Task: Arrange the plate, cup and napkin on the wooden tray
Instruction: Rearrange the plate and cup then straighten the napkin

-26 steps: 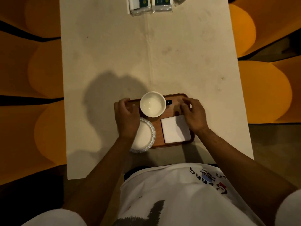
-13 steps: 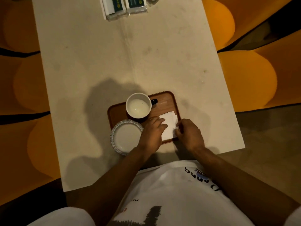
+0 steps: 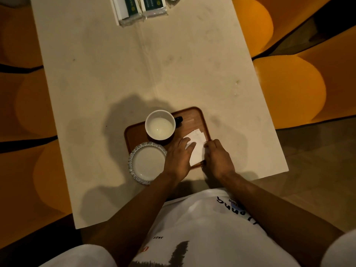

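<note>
A wooden tray (image 3: 194,116) lies near the table's front edge. A white cup (image 3: 159,125) with a dark handle stands on the tray's far left part. A round white plate (image 3: 147,163) with a patterned rim sits at the tray's near left corner and overhangs it onto the table. A white napkin (image 3: 197,143) lies on the tray's right side, mostly covered by my hands. My left hand (image 3: 178,158) rests flat on the napkin's left part, fingers extended. My right hand (image 3: 217,157) is curled at the napkin's right edge, fingertips on it, over the tray's rim.
The pale table (image 3: 134,64) stretches away from me. Two wrapped packs with green labels (image 3: 138,6) lie at its far edge. Orange rounded cushions (image 3: 289,87) flank the table on both sides. My white shirt fills the bottom of the view.
My left hand has moved from the tray's left side, over the plate, onto the napkin. My right hand has come back from the tray's far right to the napkin's right edge.
</note>
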`<state>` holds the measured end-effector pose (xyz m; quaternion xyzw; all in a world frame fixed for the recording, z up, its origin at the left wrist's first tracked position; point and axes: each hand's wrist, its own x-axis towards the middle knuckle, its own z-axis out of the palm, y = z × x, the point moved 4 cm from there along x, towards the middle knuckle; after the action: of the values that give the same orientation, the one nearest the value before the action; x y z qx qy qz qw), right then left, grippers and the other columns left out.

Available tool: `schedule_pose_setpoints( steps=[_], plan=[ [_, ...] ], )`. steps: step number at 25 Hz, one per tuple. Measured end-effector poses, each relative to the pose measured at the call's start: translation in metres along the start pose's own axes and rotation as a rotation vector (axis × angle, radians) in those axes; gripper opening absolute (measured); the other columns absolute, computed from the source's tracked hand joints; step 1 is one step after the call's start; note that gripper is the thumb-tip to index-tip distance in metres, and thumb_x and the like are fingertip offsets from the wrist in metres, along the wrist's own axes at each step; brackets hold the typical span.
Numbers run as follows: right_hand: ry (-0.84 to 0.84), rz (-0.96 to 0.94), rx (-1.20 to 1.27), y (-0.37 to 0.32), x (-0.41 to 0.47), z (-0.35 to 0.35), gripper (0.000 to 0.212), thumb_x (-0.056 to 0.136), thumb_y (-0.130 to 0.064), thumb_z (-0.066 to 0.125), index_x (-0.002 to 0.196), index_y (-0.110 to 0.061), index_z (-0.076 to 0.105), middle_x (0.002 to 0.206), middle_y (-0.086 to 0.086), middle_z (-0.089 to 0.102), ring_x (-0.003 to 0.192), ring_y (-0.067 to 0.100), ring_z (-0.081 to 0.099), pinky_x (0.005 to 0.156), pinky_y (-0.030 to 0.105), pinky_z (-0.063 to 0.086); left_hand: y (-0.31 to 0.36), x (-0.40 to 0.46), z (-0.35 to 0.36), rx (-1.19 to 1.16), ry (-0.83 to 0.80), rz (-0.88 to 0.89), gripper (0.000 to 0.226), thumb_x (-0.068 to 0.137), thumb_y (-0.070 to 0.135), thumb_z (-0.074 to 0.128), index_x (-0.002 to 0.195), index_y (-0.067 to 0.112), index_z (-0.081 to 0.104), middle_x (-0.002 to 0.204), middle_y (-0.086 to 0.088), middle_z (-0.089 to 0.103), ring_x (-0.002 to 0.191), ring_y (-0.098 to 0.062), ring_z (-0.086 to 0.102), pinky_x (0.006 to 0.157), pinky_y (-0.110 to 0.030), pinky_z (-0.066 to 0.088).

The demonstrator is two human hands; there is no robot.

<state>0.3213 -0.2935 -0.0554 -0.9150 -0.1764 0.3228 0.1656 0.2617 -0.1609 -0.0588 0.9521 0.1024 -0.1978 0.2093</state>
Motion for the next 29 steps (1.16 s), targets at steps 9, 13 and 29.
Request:
schedule_pose_setpoints(
  steps=[9,13,29],
  plan=[
    [0.065,-0.074,-0.126,-0.015,0.020,-0.004,0.044,0.079,-0.019,0.072,0.119,-0.012,0.057,0.133,0.013,0.048,0.104,0.032,0.057,0.084,0.039,0.057,-0.007,-0.006,0.004,-0.130,0.039,-0.137,0.064,0.089,0.016,0.067,0.148,0.018,0.042,0.156,-0.009,0.038,0.143,-0.030,0.032,0.118,-0.042,0.031],
    [0.049,-0.114,-0.218,-0.022,0.021,-0.001,0.052,0.082,-0.028,0.068,0.127,-0.017,0.045,0.140,0.013,0.041,0.118,0.030,0.047,0.087,0.038,0.055,-0.011,-0.010,0.005,-0.148,0.060,-0.165,0.061,0.090,0.015,0.066,0.147,0.017,0.044,0.154,-0.011,0.040,0.140,-0.030,0.033,0.116,-0.040,0.034],
    [-0.054,-0.190,-0.226,-0.022,0.020,-0.009,0.082,0.077,-0.032,0.077,0.145,-0.015,0.034,0.152,0.015,0.030,0.132,0.035,0.036,0.107,0.041,0.040,-0.009,-0.012,0.010,-0.105,0.076,-0.232,0.057,0.089,0.022,0.069,0.143,0.021,0.051,0.153,-0.010,0.041,0.138,-0.030,0.037,0.112,-0.040,0.037]
  ],
)
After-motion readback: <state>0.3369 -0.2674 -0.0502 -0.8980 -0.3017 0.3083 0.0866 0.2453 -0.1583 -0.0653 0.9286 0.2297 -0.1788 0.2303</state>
